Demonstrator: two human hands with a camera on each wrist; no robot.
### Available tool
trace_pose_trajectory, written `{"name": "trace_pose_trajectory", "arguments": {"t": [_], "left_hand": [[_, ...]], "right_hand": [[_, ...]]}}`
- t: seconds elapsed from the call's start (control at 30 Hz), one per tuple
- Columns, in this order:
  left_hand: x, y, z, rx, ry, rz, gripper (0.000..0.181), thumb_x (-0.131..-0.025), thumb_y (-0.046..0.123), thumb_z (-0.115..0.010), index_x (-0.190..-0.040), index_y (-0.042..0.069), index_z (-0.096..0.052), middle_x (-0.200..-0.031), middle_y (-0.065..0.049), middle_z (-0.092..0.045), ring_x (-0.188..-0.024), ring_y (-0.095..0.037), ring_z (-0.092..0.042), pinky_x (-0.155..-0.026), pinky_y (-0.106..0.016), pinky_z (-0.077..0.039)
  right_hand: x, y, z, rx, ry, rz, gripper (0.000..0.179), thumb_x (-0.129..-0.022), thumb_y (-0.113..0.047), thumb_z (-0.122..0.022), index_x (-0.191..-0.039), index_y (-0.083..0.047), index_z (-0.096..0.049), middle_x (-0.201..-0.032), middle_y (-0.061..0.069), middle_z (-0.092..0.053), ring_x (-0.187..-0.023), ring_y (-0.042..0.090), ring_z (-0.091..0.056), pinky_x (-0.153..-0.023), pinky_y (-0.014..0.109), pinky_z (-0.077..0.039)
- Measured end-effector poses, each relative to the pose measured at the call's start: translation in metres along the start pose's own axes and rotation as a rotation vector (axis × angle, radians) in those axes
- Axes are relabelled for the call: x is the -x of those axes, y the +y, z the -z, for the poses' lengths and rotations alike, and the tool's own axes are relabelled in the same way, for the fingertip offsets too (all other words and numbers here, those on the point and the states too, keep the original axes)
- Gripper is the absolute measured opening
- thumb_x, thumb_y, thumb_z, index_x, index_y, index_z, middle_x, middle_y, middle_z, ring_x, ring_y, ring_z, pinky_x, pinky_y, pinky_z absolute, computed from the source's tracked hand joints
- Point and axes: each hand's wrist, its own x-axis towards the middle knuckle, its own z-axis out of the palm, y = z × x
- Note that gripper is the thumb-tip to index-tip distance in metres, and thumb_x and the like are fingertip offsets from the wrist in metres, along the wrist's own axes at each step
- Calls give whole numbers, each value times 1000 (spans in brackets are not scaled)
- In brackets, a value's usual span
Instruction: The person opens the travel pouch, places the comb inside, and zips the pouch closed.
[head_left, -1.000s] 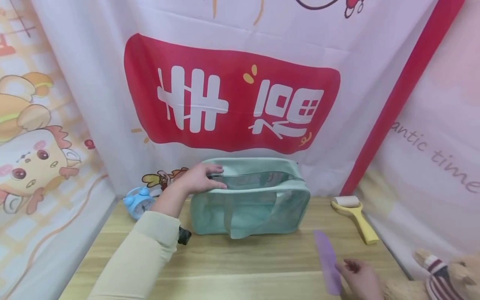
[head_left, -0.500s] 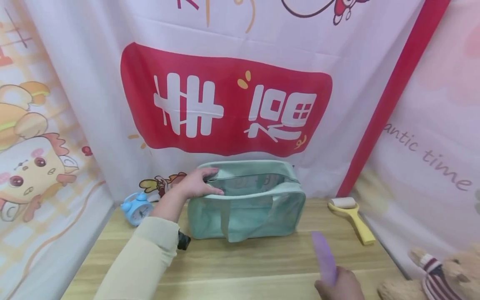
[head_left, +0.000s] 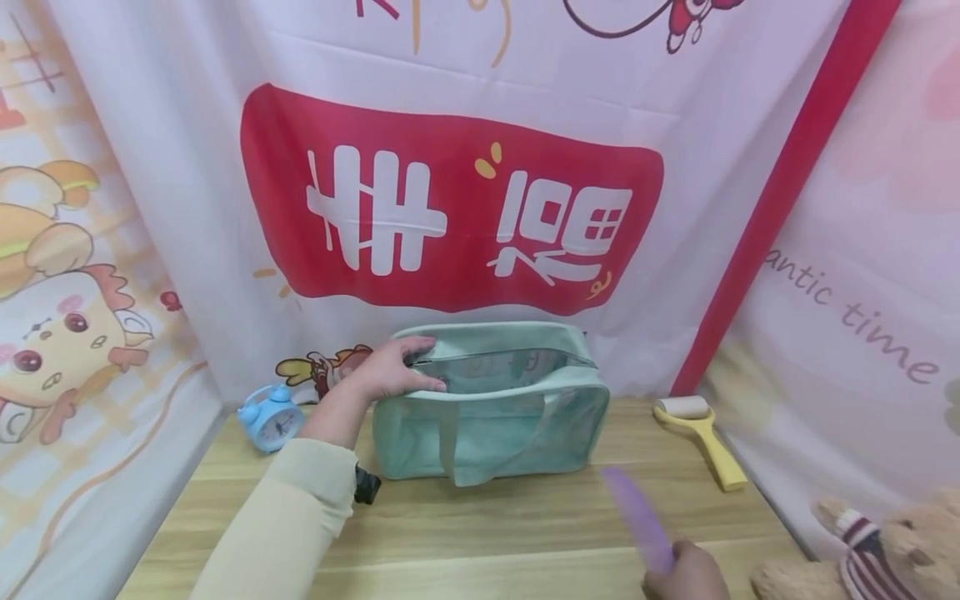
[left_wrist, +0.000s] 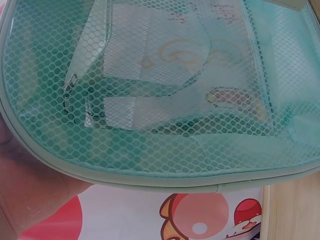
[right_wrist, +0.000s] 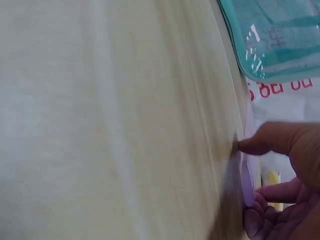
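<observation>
Notably, the slim flat purple item (head_left: 641, 521) was held at its near end between thumb and fingers of the right-hand grip (head_left: 688, 575); its long axis ran forward and leftward from there. Its far tip pointed toward the near right corner of the pale-green see-through rectangular bag (head_left: 510, 421), which stood upright on the wood-grain table (head_left: 510, 521), ahead and left of that grip, mouth gaping upward. The left-hand grip (head_left: 397, 367) was nearer the bag: it touched the left end, thumb and fingers spread along opposite rims. Whether the item cleared the table could not be told. Count: one bag; one purple item; one blue twin-bell alarm clock (head_left: 276, 423), left of the left-hand grip; one yellow-handled lint roller (head_left: 718, 454), ahead of the right-hand grip; one light-brown plush bear (head_left: 915, 542) in a striped top, to its right.
</observation>
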Motion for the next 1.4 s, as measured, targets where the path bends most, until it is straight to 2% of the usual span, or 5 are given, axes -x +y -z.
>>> {"name": "trace_pose_trajectory", "arguments": {"t": [0.23,0.83,1.1,1.23,1.4], "left_hand": [[1,0,-3,-1,-4,0,90,-83,35,-91,-159,10,-49,-161,-17,-46,-144,-38,-41,-112,-60,-45],[2,-5,-6,-30,9,14,93,-83,40,-90,-162,15,-46,-162,-16,-44,-143,-37,-42,-109,-61,-47],[1,-6,-6,-36,19,7,92,-83,39,-91,-161,16,-48,-161,-16,-46,-143,-36,-43,-111,-60,-46],[0,-6,-6,-53,23,-5,93,-83,41,-91,-161,15,-48,-162,-16,-46,-144,-36,-43,-113,-60,-44],[0,-6,-7,-56,25,-9,93,-83,40,-91,-161,14,-47,-163,-16,-45,-146,-36,-42,-114,-59,-43]], "right_hand": [[-2,12,3,-131,-5,-124,85,-60,-26,-94,-126,16,-61,-93,14,-73,-83,32,-69,-81,62,-56],[0,5,24,-166,137,-63,89,-77,-43,-94,-130,20,-59,-114,39,-68,-98,49,-70,-89,63,-55],[-8,-15,48,-281,411,-107,72,-87,-34,-88,-137,10,-62,-129,39,-63,-113,53,-65,-71,15,-45],[-18,-53,78,-430,493,-75,68,-85,-25,-91,-141,3,-64,-132,26,-68,-104,18,-70,-69,4,-42],[-33,-112,112,-644,506,53,61,-83,-13,-92,-138,-1,-69,-104,-16,-73,-90,-8,-61,-74,8,-52]]}}
